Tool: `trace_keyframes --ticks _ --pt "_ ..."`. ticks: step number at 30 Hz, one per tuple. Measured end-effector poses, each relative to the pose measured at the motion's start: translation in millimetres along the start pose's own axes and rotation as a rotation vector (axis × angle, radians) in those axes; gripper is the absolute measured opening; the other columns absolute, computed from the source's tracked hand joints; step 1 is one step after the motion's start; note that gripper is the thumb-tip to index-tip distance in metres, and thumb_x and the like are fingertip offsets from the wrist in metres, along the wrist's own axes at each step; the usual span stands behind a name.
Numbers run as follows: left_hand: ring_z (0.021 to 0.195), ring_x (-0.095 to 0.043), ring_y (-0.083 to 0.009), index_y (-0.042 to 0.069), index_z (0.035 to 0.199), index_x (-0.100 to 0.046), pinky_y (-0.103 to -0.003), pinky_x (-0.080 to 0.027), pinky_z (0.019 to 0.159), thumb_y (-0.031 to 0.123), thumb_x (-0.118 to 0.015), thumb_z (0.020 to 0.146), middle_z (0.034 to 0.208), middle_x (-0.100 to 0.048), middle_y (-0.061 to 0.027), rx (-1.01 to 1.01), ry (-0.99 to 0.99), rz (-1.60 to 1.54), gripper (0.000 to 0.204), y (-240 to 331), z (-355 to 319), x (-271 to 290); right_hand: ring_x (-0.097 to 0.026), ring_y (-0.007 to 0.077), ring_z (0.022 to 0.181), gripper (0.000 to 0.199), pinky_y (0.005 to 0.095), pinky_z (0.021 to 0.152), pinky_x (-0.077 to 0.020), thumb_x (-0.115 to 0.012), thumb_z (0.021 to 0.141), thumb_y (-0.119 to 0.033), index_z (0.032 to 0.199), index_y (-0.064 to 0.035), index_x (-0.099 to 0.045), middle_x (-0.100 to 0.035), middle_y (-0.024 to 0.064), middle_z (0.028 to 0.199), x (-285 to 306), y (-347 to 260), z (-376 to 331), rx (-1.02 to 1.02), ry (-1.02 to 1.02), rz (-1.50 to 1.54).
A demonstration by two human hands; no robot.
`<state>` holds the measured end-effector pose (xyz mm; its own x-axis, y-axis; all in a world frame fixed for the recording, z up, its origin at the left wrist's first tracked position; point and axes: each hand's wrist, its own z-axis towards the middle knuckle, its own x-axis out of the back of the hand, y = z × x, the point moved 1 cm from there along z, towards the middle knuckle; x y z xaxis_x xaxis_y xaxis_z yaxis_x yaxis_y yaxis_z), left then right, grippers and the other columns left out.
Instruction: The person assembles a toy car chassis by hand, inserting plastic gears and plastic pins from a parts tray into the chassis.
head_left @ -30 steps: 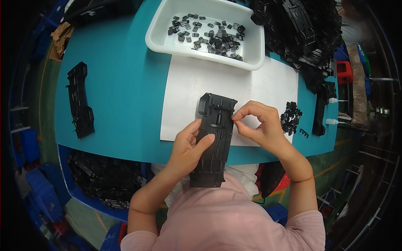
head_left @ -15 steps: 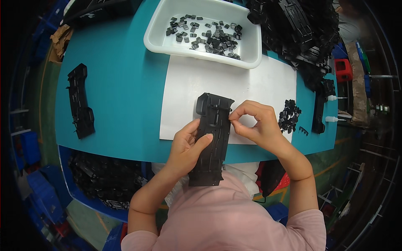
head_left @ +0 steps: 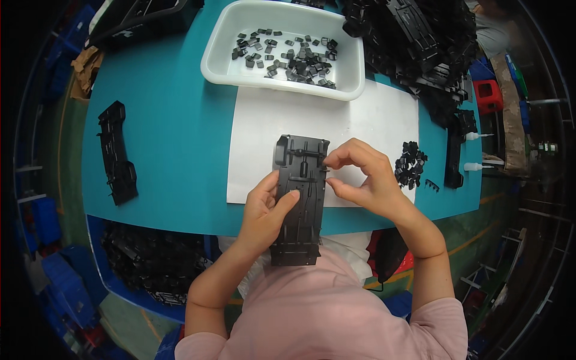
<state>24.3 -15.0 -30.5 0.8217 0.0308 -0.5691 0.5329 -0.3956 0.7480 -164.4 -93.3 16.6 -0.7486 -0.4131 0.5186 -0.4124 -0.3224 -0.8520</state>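
Note:
My left hand (head_left: 264, 207) grips a long black plastic chassis part (head_left: 303, 207) by its left edge, thumb lying across its face. Moulded ribs and axle shapes cover that face; a raised block sticks out at its far left corner. Over the white sheet, my right hand (head_left: 366, 177) is at the part's right edge, with thumb and forefinger apart and nothing visible between them. Whether the fingertips touch the edge, I cannot tell. To the right of that hand lies a pile of small black pieces (head_left: 410, 165), with a short comb-like black strip (head_left: 431, 185) beside it.
A white tub (head_left: 354, 90) holding small black clips stands beyond the white sheet (head_left: 258, 126). Similar black parts (head_left: 117, 153) lie at the left and heap up (head_left: 414, 42) at the far right. Two small white-tipped bottles (head_left: 473, 166) are on the right edge. A blue crate (head_left: 99, 264) sits below left.
My right thumb and forefinger have parted from their pinch at the chassis part's edge. The part has turned its face flatter toward the view.

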Motion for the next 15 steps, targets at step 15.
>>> trace_keyframes --ticks 15 --pt "0.098 -0.063 -0.0138 -0.007 0.124 -0.049 -0.026 -0.052 0.084 0.0 -0.053 0.093 0.112 -0.063 -0.0128 0.005 0.021 0.019 0.032 1.3 -1.1 4.1 -0.058 0.023 0.08 0.021 0.0306 0.059 -0.0486 -0.068 0.075 0.006 0.094 -0.0021 -0.067 -0.059 0.0093 0.086 90.5 53.3 -68.6 -0.229 0.298 -0.579"
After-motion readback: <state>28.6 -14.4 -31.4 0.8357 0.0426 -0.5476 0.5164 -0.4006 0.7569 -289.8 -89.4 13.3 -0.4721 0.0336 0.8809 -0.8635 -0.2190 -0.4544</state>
